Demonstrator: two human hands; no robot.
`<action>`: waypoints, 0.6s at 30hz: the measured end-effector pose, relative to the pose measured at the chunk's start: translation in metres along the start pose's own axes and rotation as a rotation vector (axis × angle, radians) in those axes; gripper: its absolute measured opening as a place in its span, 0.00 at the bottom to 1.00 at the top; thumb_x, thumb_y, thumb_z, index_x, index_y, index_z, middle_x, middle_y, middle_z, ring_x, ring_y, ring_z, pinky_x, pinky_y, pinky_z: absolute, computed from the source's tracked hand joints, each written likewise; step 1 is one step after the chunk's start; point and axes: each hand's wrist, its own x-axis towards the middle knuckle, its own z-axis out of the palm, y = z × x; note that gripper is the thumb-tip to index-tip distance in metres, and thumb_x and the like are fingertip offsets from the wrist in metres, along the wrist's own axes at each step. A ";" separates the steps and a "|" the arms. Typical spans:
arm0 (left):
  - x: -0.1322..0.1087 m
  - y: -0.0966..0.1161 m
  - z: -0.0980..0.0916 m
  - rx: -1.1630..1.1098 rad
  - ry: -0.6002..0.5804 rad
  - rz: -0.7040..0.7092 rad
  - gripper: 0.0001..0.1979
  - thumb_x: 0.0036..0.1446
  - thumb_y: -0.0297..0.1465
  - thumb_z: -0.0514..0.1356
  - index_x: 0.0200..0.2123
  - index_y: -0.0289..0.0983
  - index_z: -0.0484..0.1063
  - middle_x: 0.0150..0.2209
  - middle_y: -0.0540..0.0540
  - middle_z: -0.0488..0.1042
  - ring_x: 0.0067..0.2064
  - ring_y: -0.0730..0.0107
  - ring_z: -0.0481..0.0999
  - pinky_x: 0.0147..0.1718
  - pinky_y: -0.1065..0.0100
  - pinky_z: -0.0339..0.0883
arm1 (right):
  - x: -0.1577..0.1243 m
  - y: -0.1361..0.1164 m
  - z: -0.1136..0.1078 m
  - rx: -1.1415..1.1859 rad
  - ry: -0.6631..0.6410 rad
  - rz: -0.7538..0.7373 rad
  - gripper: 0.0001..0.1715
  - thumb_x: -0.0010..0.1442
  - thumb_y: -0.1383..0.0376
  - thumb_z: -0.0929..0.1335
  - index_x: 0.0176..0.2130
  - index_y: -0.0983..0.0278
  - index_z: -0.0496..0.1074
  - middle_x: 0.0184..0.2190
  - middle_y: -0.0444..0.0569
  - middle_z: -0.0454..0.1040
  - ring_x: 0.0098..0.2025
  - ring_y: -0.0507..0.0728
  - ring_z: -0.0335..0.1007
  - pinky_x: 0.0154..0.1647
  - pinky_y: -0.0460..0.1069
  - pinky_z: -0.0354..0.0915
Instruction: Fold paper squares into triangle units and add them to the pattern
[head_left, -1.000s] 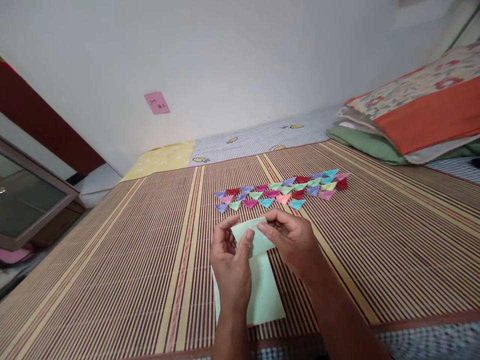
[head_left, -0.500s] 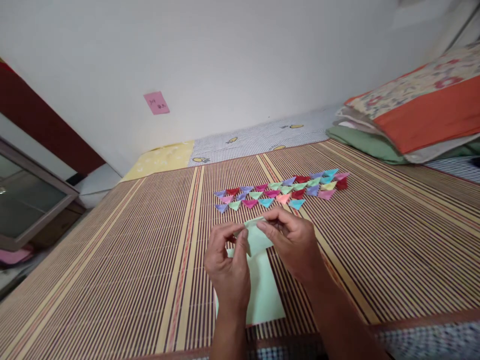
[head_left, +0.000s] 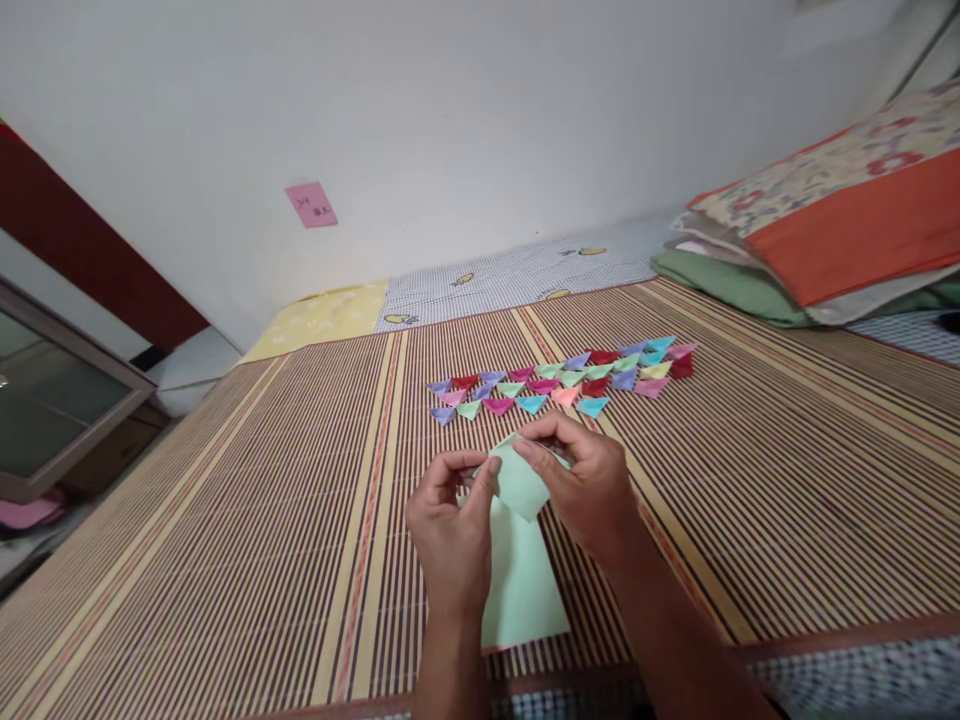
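A small light green paper point(head_left: 521, 485) is pinched between both hands, one corner pointing down. My left hand point(head_left: 456, 520) grips its left edge with thumb and fingers. On the upper right side, my right hand point(head_left: 585, 480) has it between thumb and fingertips. Below lies a larger light green sheet point(head_left: 525, 585) on the striped mat point(head_left: 300, 520), partly hidden by my left hand and wrist. Beyond my hands, several small folded paper triangles point(head_left: 499, 405) in red, pink, purple, green, blue and yellow lie in rows.
Folded bedding with an orange and floral cover point(head_left: 847, 235) is piled at the back right. A pink note point(head_left: 312, 204) is stuck on the white wall point(head_left: 465, 120). At the left stands a framed glass panel point(head_left: 56, 400).
The small green paper has turned in my fingers, so a corner now points down. Both hands have shifted only slightly and still hold it.
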 end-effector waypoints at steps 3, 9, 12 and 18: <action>0.000 0.003 0.000 -0.053 -0.006 -0.052 0.09 0.51 0.34 0.73 0.31 0.36 0.79 0.26 0.50 0.77 0.29 0.72 0.74 0.30 0.72 0.69 | 0.000 0.001 -0.001 -0.028 0.007 -0.002 0.04 0.63 0.67 0.71 0.34 0.62 0.76 0.29 0.41 0.76 0.33 0.53 0.71 0.37 0.47 0.66; 0.000 0.006 -0.002 -0.064 -0.076 -0.053 0.09 0.53 0.34 0.72 0.30 0.36 0.77 0.27 0.50 0.76 0.28 0.73 0.72 0.28 0.73 0.67 | 0.001 0.003 -0.001 -0.032 -0.015 0.018 0.04 0.63 0.65 0.71 0.34 0.62 0.75 0.30 0.42 0.76 0.33 0.53 0.71 0.36 0.47 0.65; -0.001 0.005 -0.004 -0.041 -0.096 -0.014 0.09 0.56 0.34 0.70 0.31 0.36 0.76 0.29 0.49 0.76 0.31 0.72 0.73 0.30 0.72 0.68 | 0.001 0.002 -0.002 -0.027 -0.051 0.041 0.04 0.63 0.64 0.71 0.34 0.62 0.75 0.29 0.41 0.75 0.32 0.53 0.70 0.34 0.46 0.65; -0.002 0.004 -0.005 -0.042 -0.145 0.008 0.08 0.59 0.34 0.68 0.33 0.36 0.75 0.31 0.48 0.75 0.33 0.70 0.73 0.33 0.71 0.68 | 0.002 -0.001 -0.001 0.002 -0.067 0.075 0.05 0.63 0.64 0.71 0.33 0.62 0.75 0.29 0.42 0.74 0.32 0.53 0.70 0.33 0.47 0.65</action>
